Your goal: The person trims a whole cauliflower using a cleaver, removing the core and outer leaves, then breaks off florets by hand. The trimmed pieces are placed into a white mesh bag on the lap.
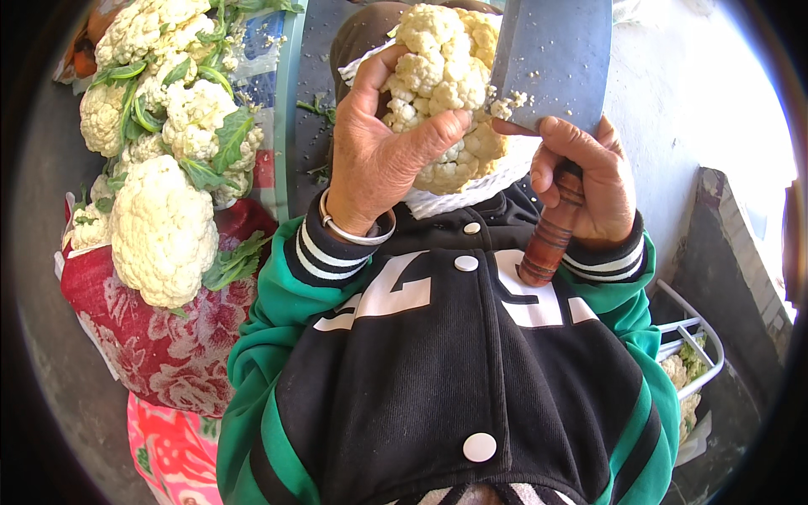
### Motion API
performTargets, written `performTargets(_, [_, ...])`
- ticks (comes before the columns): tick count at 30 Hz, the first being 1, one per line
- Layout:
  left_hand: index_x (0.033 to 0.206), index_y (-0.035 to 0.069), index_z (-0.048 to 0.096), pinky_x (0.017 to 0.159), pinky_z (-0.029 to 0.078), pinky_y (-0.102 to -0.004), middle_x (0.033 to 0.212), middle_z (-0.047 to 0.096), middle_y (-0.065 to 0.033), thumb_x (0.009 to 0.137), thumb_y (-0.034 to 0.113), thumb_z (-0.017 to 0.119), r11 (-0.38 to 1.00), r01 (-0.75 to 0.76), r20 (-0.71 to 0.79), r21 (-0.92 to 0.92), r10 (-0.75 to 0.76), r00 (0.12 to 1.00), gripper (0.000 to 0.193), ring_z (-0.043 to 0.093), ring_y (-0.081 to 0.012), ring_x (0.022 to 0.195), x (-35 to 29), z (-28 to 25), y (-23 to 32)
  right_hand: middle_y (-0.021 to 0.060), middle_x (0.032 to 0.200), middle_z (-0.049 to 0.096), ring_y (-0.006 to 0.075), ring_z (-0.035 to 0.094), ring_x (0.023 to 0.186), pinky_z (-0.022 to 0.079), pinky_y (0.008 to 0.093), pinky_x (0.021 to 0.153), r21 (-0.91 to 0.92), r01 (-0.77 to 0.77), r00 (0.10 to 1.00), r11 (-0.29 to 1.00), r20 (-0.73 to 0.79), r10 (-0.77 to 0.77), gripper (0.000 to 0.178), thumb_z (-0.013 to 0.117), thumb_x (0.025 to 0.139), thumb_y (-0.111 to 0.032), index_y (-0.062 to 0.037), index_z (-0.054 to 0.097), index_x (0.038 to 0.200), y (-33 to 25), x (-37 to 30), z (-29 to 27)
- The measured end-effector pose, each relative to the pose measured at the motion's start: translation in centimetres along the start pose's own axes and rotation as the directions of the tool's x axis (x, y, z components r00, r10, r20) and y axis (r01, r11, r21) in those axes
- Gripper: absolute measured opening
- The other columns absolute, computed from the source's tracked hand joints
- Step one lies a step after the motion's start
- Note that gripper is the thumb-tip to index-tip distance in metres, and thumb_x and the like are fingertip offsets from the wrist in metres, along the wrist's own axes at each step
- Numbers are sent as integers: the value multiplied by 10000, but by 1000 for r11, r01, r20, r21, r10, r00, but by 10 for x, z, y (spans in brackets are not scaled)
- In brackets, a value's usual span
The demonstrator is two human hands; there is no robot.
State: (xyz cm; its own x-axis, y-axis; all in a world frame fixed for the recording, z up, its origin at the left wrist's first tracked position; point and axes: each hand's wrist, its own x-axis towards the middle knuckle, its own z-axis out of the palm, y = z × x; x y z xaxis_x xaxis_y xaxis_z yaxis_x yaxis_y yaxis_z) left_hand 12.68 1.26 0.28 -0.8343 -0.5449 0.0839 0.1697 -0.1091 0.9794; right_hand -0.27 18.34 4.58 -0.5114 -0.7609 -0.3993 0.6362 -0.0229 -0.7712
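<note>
Cauliflower head point(442, 80): held up before the chest, over a white bowl point(497, 181). Left hand point(374, 156): fingers wrapped tight around the head. Right hand point(589, 181): fingers closed on the wooden handle point(551, 240) of a cleaver point(551, 55), blade touching the head's right side. More cauliflowers point(164, 227) lay heaped on flowered cloth point(168, 345) at left.

A black snap-button jacket point(438, 379) with green sleeves, striped black-and-white cuffs and large white chest markings; a silver metal bangle point(353, 231) circles the left wrist.
</note>
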Motion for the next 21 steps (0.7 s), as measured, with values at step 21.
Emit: performTargets(21, [1270,-24,538,950,511,-311,1149,640,-104,802,246,865,999,-35,-18,23,36,999,632,629,-159,1048,-3,4,-7,237,1010,733,259,760,852,595,270,587,20,27,999,999,-32,-27,240,578,961,-69,79,635,1142,3,-2,8])
